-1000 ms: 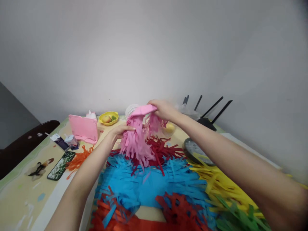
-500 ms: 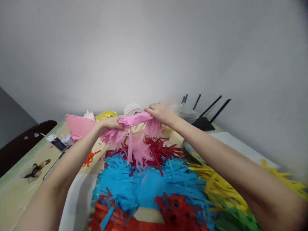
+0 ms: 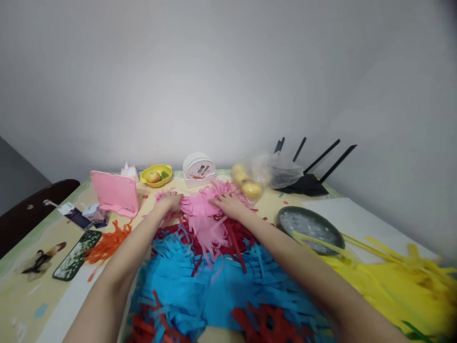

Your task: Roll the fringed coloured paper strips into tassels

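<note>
A piece of pink fringed paper [image 3: 202, 207] lies spread at the far end of the layered paper, its strips hanging toward me. On its left side rests my left hand [image 3: 172, 202], fingers lying over the paper. My right hand [image 3: 230, 205] is on its right side, with the fingers stretched out flat. Under the pink strips is dark red fringed paper [image 3: 238, 233]. Nearer to me is blue fringed paper [image 3: 221, 281], with red-orange fringed paper [image 3: 271, 324] at the bottom. My forearms cover parts of the blue.
Left are a pink tablet case [image 3: 114, 192], a patterned phone [image 3: 76, 255] and orange paper strips [image 3: 109, 244]. Behind stand a yellow fruit bowl [image 3: 156, 175] and a white holder [image 3: 198, 170]. Right are a bag of yellow fruit [image 3: 252, 189], a router [image 3: 305, 186], a dark plate [image 3: 310, 229] and yellow paper [image 3: 389, 290].
The pink paper has come down from between my raised hands onto the far end of the red paper. Its fringe now spreads out, and my hands rest on it.
</note>
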Tool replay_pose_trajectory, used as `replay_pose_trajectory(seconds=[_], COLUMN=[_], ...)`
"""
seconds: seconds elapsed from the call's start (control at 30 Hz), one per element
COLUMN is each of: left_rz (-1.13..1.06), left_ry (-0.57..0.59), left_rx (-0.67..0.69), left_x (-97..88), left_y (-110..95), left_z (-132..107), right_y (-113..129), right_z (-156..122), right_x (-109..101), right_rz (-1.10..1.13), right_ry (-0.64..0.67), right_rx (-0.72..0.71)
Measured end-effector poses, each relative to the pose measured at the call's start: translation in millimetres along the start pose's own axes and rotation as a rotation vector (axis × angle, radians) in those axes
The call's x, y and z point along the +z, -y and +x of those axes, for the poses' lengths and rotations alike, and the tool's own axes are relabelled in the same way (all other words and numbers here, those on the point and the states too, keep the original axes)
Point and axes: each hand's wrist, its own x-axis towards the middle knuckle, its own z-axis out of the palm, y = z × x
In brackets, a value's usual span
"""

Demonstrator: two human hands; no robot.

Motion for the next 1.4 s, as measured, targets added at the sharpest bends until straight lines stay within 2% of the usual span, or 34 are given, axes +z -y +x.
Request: replay_pose_trajectory(seconds=[0.07,0.13,0.2,0.3,0.37,0.43,0.53,0.63,0.7,0.77,0.87,0.93,1.0,1.07,1.13,1.2,1.27,1.4], left_rz=[0.003,-0.008,-0.023,-0.033,-0.039,-0.053,-0.095,-0.159,-0.220,-0.321,-0.379,-0.381,-0.386,-0.390,-0.364,-0.352,-0.381,-0.384], left_ry=[-0.026,-0.056,-0.050,-0.019,-0.025,-0.060,-0.159,-0.221,-0.214,-0.169,-0.008,0.094,0.137,0.138,0.141,0.146,0.085,-0.187], left_rx=[0.042,0.124,0.189,0.197,0.183,0.177,0.183,0.234,0.292,0.392,0.435,0.405,0.375,0.370,0.381,0.390,0.334,0.048], left_x=[-1.3,5.0,20.1,44.8,50.0,42.1,14.8,-7.5,-10.9,-4.1,21.7,47.4,76.9,105.0,124.2,127.8,113.7,57.4], left_y=[-5,-17,-31,-44,-45,-45,-49,-60,-71,-84,-108,-127,-147,-166,-180,-185,-181,-161], left_z=[1,2,1,-4,-6,-8,-23,-68,-117,-176,-261,-304,-333,-351,-357,-353,-335,-266], right_y=[2,3,4,6,4,1,-5,-2,8,27,72,112,154,192,220,235,239,244], right_z=[-1,-3,-6,-10,-14,-21,-49,-101,-146,-194,-257,-288,-309,-321,-325,-326,-324,-324], right_x=[9,13,15,13,4,-11,-42,-68,-77,-80,-75,-68,-55,-41,-30,-24,-26,-40], right_rz=[0.049,0.089,0.119,0.162,0.203,0.247,0.313,0.399,0.516,0.625,0.716,0.779,0.853,0.911,0.938,0.942,0.938,0.942], right_ry=[0.033,0.065,0.089,0.097,0.073,0.007,-0.128,-0.211,-0.272,-0.306,-0.305,-0.289,-0.250,-0.197,-0.153,-0.142,-0.171,-0.293], right_rx=[0.015,0.040,0.093,0.182,0.216,0.244,0.283,0.308,0.334,0.341,0.353,0.364,0.340,0.279,0.203,0.161,0.172,0.251])
